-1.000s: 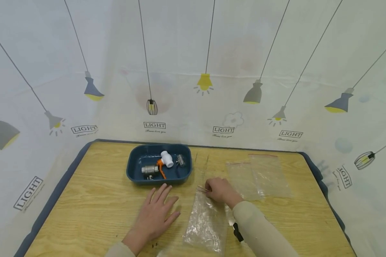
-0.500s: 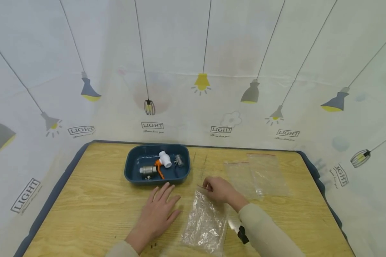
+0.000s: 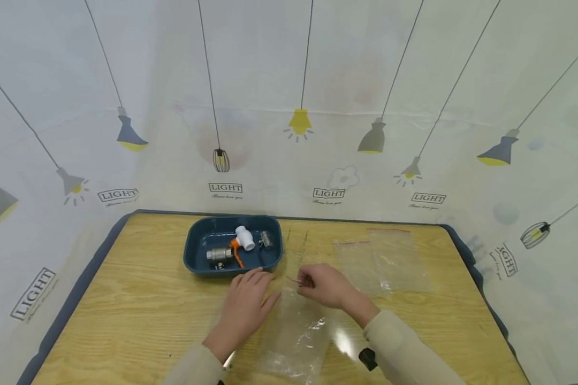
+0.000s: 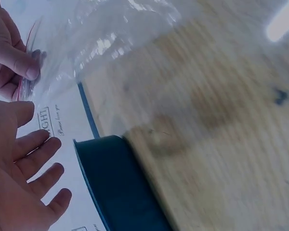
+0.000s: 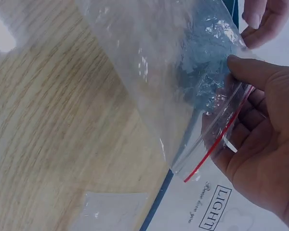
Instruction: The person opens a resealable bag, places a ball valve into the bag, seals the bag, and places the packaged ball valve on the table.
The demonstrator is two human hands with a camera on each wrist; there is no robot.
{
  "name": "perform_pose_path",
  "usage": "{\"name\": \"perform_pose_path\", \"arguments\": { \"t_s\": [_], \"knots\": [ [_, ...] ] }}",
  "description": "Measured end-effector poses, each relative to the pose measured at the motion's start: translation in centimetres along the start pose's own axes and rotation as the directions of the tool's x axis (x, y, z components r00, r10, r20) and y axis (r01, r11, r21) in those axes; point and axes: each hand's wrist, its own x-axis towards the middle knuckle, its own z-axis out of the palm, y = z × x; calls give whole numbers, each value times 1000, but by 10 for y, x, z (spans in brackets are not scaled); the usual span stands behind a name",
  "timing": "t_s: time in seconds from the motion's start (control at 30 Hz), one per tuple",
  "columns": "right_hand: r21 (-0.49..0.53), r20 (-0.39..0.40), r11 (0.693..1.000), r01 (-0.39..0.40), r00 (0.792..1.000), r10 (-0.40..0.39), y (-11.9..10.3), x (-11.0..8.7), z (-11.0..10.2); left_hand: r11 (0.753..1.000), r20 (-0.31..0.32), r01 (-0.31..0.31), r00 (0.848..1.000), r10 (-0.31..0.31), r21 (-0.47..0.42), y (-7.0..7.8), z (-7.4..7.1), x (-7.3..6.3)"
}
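Note:
A clear zip bag [image 3: 296,334] with a red line along its mouth hangs from my right hand [image 3: 324,286], which pinches it near the zip strip. In the right wrist view the thumb of that hand [image 5: 274,130] lies over the bag [image 5: 149,62] and the other fingers are behind it. My left hand [image 3: 245,306] is just left of the bag's mouth, in front of the tray. The left wrist view shows this hand [image 4: 19,168] with loosely spread fingers, holding nothing. Whether its thumb touches the plastic I cannot tell.
A dark blue tray [image 3: 192,262] at the back left holds a metal valve [image 3: 219,254], a white valve [image 3: 244,238] with an orange handle, and smaller metal fittings [image 3: 265,239]. Two flat zip bags [image 3: 400,259] lie overlapping at the back right of the wooden table [image 3: 125,299].
My left hand has moved right and slightly up, closer to the bag's mouth. The right hand keeps its pinch on the bag, whose lower part has shifted a little left.

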Motion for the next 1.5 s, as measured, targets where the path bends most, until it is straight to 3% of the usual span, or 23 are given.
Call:
{"name": "perform_pose_path", "arguments": {
  "t_s": [0.13,0.23,0.37,0.57,0.87,1.3,1.5],
  "knots": [
    [-4,-13,1000,-3,1000,3,-8,-2,-3,995,-16,22,1000,-24,-94,7,-1,8],
    [9,-19,1000,-7,1000,7,-13,-4,-3,980,-54,25,998,-36,-199,10,1,12],
    [72,3,997,-5,1000,5,-15,-7,-1,962,-72,29,996,-50,-272,10,5,15],
    [142,2,990,7,1000,-7,-12,-11,1,960,-43,5,999,-18,-279,8,7,18],
    [137,-29,990,44,999,-41,-11,-11,-7,967,-21,-38,999,34,-251,8,6,22],
    [177,-37,983,52,998,-46,-13,-13,-12,970,45,-32,998,44,-240,15,-1,21],
    [167,-43,984,66,997,-60,-12,-13,-12,972,23,-49,998,56,-231,15,-1,21]
  ]
}}
